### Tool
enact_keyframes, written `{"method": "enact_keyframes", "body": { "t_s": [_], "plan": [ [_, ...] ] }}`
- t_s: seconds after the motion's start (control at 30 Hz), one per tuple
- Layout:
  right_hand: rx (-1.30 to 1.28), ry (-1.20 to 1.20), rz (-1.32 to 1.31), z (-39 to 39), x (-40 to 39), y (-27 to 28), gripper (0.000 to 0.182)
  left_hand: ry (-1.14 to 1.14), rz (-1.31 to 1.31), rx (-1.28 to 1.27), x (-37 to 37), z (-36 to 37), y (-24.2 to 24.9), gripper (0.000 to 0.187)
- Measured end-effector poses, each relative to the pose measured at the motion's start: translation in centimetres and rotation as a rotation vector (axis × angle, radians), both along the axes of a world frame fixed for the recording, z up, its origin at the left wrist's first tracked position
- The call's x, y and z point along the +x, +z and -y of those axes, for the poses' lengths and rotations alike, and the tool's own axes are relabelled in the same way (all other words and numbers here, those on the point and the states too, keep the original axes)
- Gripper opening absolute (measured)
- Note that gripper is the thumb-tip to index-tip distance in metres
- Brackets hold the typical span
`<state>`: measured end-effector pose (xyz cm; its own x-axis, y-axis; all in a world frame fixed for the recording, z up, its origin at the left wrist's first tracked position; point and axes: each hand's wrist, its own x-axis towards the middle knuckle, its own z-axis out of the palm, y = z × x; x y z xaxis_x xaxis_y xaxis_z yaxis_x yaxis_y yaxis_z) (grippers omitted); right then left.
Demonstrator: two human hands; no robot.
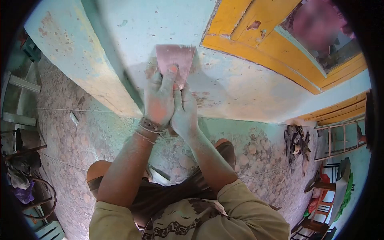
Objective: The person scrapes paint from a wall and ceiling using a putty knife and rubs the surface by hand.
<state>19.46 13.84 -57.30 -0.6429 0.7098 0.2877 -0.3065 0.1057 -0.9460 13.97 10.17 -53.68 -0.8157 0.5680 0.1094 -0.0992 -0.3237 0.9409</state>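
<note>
A wide putty knife (176, 56) with a dusty pinkish blade lies against the pale blue-green wall (140, 28). Its blade points up, flaring towards the top. My left hand (158, 102), with a beaded bracelet at the wrist, is closed around the handle from the left. From the right, my right hand (185, 112) is wrapped about the lower handle, pressed beside the left. Fingertips rest on the lower blade, and the handle itself is mostly hidden. Whitish dust coats both hands. Patches of worn paint show on the wall around the blade.
A yellow window frame (240, 36) is at upper right, and a wall corner projects at left. Mottled floor (76, 160) lies below. Shoes (297, 140), a ladder (340, 140) and chairs (322, 200) stand right; a dark pot (29, 139) sits left.
</note>
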Motion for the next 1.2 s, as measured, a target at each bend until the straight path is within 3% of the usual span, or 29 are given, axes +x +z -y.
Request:
{"method": "enact_keyframes", "body": {
  "t_s": [0.13,0.23,0.27,0.37,0.4,0.47,0.5,0.53,0.57,0.63,0.7,0.73,0.77,0.8,0.9,0.93,1.03,1.07,1.17,1.2],
  "plan": [
    [-0.007,0.021,0.001,0.2,0.1,0.1,0.033,-0.025,-0.070,-0.093,-0.1,0.9,1.1,0.035],
    [-0.121,0.000,-0.101,-0.1,0.0,-1.2,0.032,0.058,-0.194,-0.143,-0.1,-0.2,-1.3,0.035],
    [-0.044,-0.051,-0.155,-0.2,-0.3,-1.2,0.031,0.086,-0.228,-0.194,-0.3,-0.5,-1.4,0.034],
    [0.070,-0.043,0.059,-0.4,0.9,-0.8,0.031,0.096,-0.486,-0.148,0.1,0.1,-0.8,0.031],
    [0.041,-0.015,0.119,-0.6,1.4,-0.8,0.030,-0.024,0.060,-0.002,0.7,0.0,0.4,0.029],
    [0.000,0.053,0.187,-1.3,1.0,0.2,0.030,0.023,-0.050,-0.032,0.6,-0.5,0.3,0.030],
    [-0.005,0.014,0.086,-1.2,0.4,0.3,0.029,0.054,-0.112,-0.047,0.1,-0.5,0.2,0.030],
    [-0.007,-0.021,-0.016,-0.9,-0.1,0.2,0.029,0.143,-0.379,-0.054,-0.6,-1.0,-0.7,0.030],
    [-0.009,-0.053,-0.116,-0.8,-0.5,0.0,0.029,0.144,-0.310,-0.059,-0.7,-1.1,-0.1,0.031],
    [0.020,-0.002,-0.015,-1.0,-0.2,0.4,0.030,0.140,-0.147,-0.075,-0.1,-1.0,0.3,0.035],
    [0.116,-0.013,0.042,-1.0,0.0,3.3,0.031,0.137,-0.341,-0.072,-0.6,-0.3,2.0,0.035],
    [-0.010,0.128,0.270,-1.6,0.6,5.5,0.032,0.107,-0.275,-0.090,-0.7,-0.1,3.0,0.033],
    [0.022,0.055,0.188,-1.3,0.5,4.8,0.032,0.079,-0.218,-0.098,-0.9,-0.2,3.8,0.032],
    [0.065,-0.016,0.097,-0.9,0.0,3.4,0.031,0.411,-1.104,-0.272,-2.2,-0.5,0.7,0.028],
    [0.039,-0.099,-0.085,-0.4,-1.3,-1.2,0.033,0.080,-0.051,0.035,0.1,-0.8,-0.4,0.027],
    [0.071,-0.101,-0.060,-0.7,-1.2,-1.1,0.033,0.155,-0.117,0.119,0.3,-1.4,-0.2,0.029],
    [0.288,-0.103,0.163,-1.6,-0.2,3.1,0.033,0.106,-0.212,-0.107,-0.6,-0.2,3.8,0.032],
    [0.113,0.052,0.347,-1.5,0.4,6.6,0.033,0.021,-0.034,0.078,-0.1,-0.3,5.9,0.036],
    [0.192,-0.127,-0.064,-0.5,-0.9,3.7,0.031,0.138,-0.264,-0.085,-1.2,-0.5,2.4,0.038],
    [0.078,-0.133,-0.156,-0.3,-1.2,1.8,0.032,0.280,-0.549,0.023,-0.9,-1.4,1.3,0.038]
  ]
}}
